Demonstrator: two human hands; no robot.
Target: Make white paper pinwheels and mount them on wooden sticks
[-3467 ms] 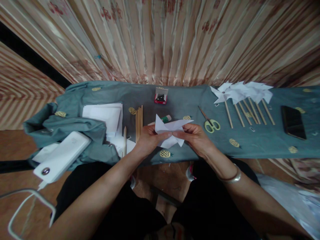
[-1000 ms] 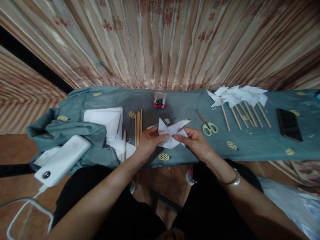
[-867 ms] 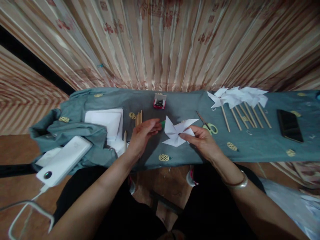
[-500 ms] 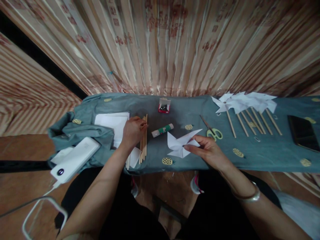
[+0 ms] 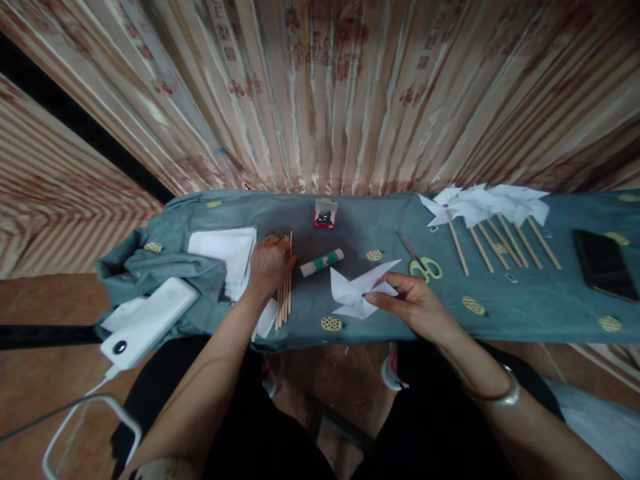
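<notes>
My right hand (image 5: 413, 303) pinches a white paper pinwheel (image 5: 353, 293) near its centre, thumb on top and fingers behind; its blades fan out to the left. Over the upper part of a bundle of thin wooden sticks (image 5: 284, 303) is my left hand (image 5: 271, 265), fingers curled closed on a stick; the fingertips are partly hidden. Just right of that hand lies a glue stick (image 5: 323, 262) with a green label. White paper sheets (image 5: 223, 247) are stacked left of the sticks. Green-handled scissors (image 5: 425, 268) rest beyond my right hand.
A small red box (image 5: 325, 215) of dark pins stands open at the back. Several finished pinwheels (image 5: 493, 205) on sticks lie at the right, beside a black phone (image 5: 605, 263). A white power bank (image 5: 150, 323) with a cable sits at the left table edge.
My left hand has shifted slightly right over the sticks and its fingers have curled in more. The right hand still holds the pinwheel in nearly the same place. The view has moved slightly.
</notes>
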